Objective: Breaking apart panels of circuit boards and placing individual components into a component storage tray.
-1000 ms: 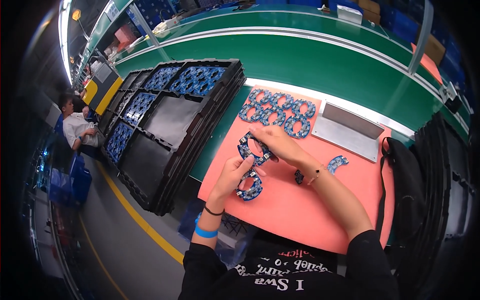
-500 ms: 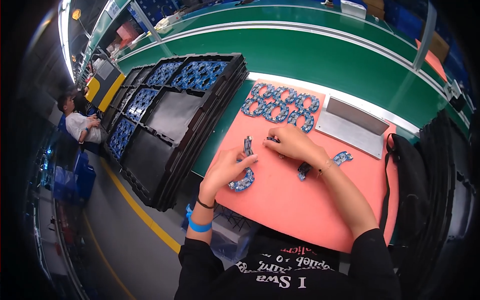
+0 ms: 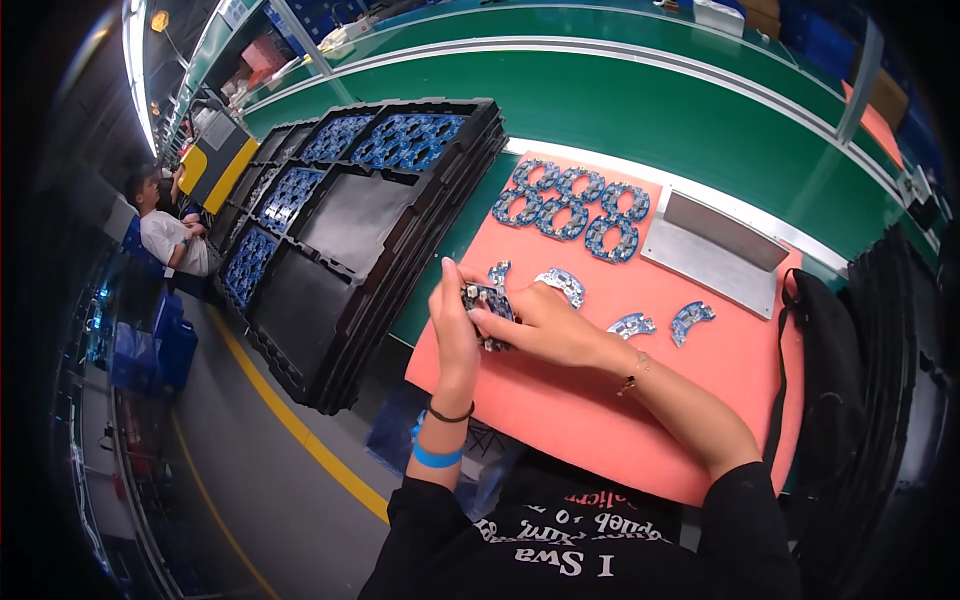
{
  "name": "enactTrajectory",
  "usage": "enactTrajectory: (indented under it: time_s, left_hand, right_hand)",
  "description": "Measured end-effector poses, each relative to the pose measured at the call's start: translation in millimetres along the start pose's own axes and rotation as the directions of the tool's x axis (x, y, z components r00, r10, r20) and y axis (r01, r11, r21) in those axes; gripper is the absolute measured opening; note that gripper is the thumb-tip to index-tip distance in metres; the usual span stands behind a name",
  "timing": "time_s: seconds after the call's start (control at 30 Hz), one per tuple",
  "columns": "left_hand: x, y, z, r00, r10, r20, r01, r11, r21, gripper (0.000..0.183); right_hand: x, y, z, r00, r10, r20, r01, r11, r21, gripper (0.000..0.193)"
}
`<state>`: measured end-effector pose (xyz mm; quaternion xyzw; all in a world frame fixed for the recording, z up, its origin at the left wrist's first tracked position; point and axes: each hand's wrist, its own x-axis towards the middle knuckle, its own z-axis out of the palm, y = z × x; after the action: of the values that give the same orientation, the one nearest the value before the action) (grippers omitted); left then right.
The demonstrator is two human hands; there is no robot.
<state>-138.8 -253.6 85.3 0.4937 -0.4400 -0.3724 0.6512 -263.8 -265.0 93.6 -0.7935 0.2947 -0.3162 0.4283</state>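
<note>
My left hand (image 3: 455, 325) is closed around a small blue circuit board (image 3: 488, 303), held up over the near left part of the coral mat (image 3: 590, 400). From the right, my right hand (image 3: 550, 332) grips the same board, its thumb on the board's face; the other fingers are partly hidden. Just beyond my hands lie a curved board piece (image 3: 501, 270) and a paler arc-shaped board (image 3: 563, 286). Two more arc-shaped pieces, one by my right wrist (image 3: 633, 325) and another farther right (image 3: 692, 323), rest apart on the mat. Ring-shaped boards (image 3: 613, 240) sit in two rows at the back.
An L-shaped metal plate (image 3: 715, 262) stands at the mat's back right. Stacked black trays (image 3: 400, 245) with blue boards fill the left side. A black bag (image 3: 825, 350) lies along the right edge. A person (image 3: 165, 235) sits far left, near a yellow-and-grey machine (image 3: 217, 165).
My hands have come together on one board, the right moving left and nearer. Arc-shaped pieces now lie on the mat where my hands were, and the view has shifted slightly.
</note>
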Motion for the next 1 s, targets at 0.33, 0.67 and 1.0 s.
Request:
enactTrajectory:
  time_s: [0.33,0.67,1.0]
  left_hand:
    - [-17.3,2.5,3.9,0.989,-0.123,0.078,0.132,0.984,-0.120,0.044]
    - [-18.2,-13.7,-29.4,0.904,-0.064,0.422,-0.213,0.790,0.576,0.025]
    - [-18.7,1.0,-26.1,0.793,0.309,0.526,-0.608,0.450,0.654,0.013]
  right_hand:
    - [-2.6,4.9,-22.8,0.891,0.056,0.450,-0.226,0.915,0.335,0.042]
    - [-12.5,2.4,-51.4,0.706,0.301,0.641,-0.261,0.952,-0.159,0.043]
    - [-15.1,42.4,-77.4,0.957,-0.025,-0.290,-0.224,0.573,-0.789,0.034]
